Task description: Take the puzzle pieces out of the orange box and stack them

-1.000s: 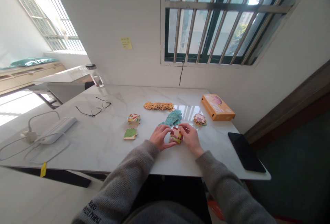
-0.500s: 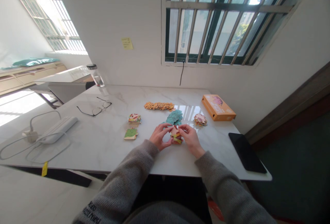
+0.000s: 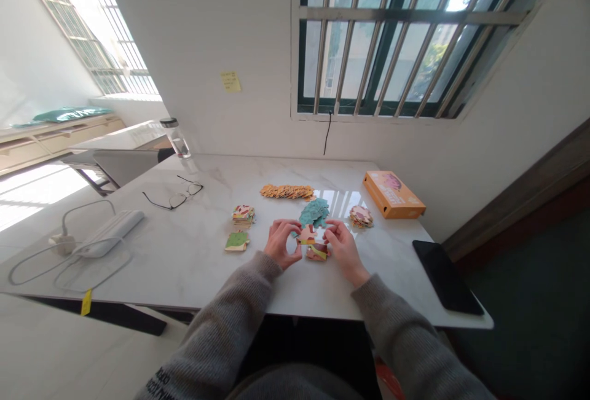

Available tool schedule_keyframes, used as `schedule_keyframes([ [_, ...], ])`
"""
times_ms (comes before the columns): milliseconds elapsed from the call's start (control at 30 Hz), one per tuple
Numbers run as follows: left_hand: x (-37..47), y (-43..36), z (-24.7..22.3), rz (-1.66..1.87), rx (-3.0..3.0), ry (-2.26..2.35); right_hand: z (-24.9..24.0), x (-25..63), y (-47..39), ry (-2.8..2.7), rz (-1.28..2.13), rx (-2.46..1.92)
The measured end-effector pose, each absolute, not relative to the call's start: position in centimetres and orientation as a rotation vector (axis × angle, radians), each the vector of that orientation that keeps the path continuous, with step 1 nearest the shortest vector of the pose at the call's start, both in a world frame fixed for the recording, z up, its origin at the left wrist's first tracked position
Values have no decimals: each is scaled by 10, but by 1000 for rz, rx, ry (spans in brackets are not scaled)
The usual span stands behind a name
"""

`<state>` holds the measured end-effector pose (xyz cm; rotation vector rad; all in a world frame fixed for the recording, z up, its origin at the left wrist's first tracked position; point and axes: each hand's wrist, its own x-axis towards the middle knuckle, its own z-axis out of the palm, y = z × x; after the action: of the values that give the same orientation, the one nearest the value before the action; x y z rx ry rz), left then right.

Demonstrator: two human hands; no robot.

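Left hand (image 3: 282,245) holds pink puzzle piece (image 3: 306,235) near small stack (image 3: 318,253) | right hand (image 3: 343,252) close beside piece, its grip unclear | teal pile (image 3: 314,212) just beyond hands | orange row of pieces (image 3: 286,192) farther back | white surface (image 3: 184,258) also bears orange box (image 3: 394,195) right, eyeglasses (image 3: 177,200) left

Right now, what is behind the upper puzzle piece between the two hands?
Beyond the upper puzzle piece, between the left hand and right hand, the teal pile shows. Whatever the piece itself covers cannot be seen.
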<state>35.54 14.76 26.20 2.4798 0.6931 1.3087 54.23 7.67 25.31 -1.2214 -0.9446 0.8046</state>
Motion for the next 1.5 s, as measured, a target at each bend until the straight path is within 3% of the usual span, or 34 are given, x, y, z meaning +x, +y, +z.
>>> schedule_keyframes([
  [300,281,210,291,1244,2485,1049,251,544,75,-1238,565,-1354],
  [500,229,270,281,959,2441,1360,250,544,76,-1338,497,-1380],
  [967,218,286,264,809,2309,1407,247,545,76,-1395,469,-1401],
  [1100,214,285,264,810,2308,1374,246,546,76,-1374,485,-1394],
  [1333,246,249,287,1134,2522,1108,241,556,80,-1207,500,-1458],
  [1500,307,201,282,853,2657,612,238,565,82,-1172,459,-1514],
])
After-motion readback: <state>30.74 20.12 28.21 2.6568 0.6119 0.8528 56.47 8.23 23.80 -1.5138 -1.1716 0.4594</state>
